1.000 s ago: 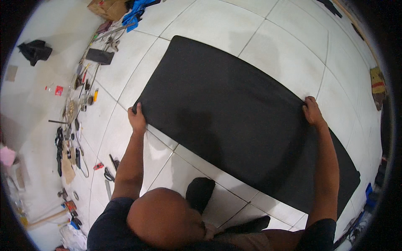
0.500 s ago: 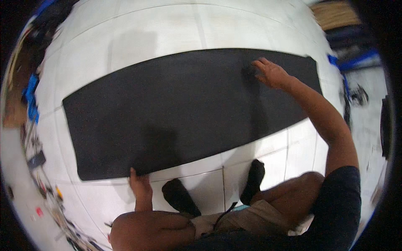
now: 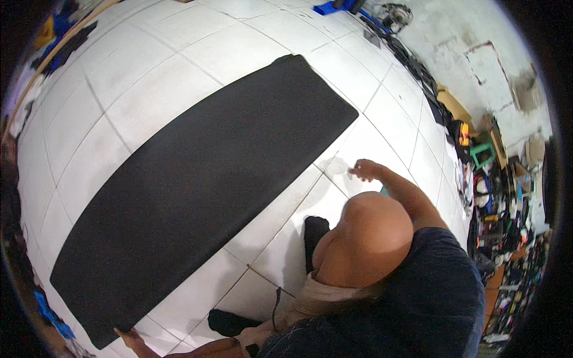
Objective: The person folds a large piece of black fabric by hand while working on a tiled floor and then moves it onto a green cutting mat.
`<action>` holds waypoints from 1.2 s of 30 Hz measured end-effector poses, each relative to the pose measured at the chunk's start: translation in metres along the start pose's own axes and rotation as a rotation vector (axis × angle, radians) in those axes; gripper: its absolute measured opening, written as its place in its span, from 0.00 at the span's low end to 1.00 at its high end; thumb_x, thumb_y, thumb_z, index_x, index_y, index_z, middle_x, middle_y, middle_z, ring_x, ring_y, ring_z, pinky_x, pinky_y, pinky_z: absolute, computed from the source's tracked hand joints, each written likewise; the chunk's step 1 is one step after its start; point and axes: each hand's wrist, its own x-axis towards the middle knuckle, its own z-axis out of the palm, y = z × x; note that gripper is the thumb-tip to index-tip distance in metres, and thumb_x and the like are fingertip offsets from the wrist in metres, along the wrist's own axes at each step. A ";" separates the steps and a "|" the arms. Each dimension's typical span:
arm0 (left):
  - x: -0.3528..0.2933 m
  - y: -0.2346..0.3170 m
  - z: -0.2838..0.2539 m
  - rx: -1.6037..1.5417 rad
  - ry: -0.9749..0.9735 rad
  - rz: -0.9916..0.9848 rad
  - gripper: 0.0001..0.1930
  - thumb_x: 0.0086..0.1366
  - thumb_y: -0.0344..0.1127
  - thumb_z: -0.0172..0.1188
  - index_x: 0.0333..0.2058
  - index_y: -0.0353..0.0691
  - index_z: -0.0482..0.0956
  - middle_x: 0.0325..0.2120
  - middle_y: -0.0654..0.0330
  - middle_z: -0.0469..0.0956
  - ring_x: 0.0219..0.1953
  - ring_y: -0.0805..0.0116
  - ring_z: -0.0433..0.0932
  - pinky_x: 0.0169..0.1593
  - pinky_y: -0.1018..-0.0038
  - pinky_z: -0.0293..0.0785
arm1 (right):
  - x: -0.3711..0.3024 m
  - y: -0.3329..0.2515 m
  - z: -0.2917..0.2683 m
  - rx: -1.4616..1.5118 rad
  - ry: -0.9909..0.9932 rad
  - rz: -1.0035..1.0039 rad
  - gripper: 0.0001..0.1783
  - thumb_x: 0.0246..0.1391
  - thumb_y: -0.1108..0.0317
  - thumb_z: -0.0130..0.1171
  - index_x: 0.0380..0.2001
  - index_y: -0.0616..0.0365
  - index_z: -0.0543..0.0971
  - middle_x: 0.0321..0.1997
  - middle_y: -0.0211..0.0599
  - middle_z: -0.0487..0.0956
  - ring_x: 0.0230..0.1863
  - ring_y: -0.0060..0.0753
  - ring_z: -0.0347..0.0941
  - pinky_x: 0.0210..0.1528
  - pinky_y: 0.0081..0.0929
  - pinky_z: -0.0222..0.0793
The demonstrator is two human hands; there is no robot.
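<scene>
A long black sheet [image 3: 197, 173], with one bowed long edge, lies flat and slantwise on the white tiled floor. My left hand [image 3: 130, 340] is at its near edge, close to the lower-left corner. One digit lies over the sheet and the others are partly hidden, seemingly gripping the edge. Off to the right, my right hand [image 3: 367, 169] is apart from the sheet, over the tiles beside my raised knee. Its fingers are curled together; whatever they may hold is too small to make out. A faint pale, see-through shape [image 3: 338, 166] shows just left of those fingertips.
My socked feet [image 3: 315, 238] stand along the sheet's near side. Dense clutter [image 3: 507, 238] lines the right wall, with a green stool [image 3: 482, 155] among it. A fan-like object [image 3: 395, 18] and blue material [image 3: 331, 7] are at the top. Blue plastic [image 3: 54, 316] lies lower left.
My view has turned to the right, so the sheet now slants. My right hand has left its place over the sheet and moved to the floor at the right. My left hand stays at the near edge.
</scene>
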 end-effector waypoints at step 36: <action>-0.432 0.032 0.646 1.154 -1.384 1.289 0.20 0.65 0.38 0.49 0.52 0.31 0.67 0.51 0.47 0.68 0.55 0.53 0.65 0.58 0.66 0.59 | 0.108 0.085 -0.060 0.963 0.250 -0.283 0.26 0.45 0.46 0.64 0.35 0.57 0.75 0.24 0.30 0.70 0.28 0.26 0.65 0.26 0.23 0.59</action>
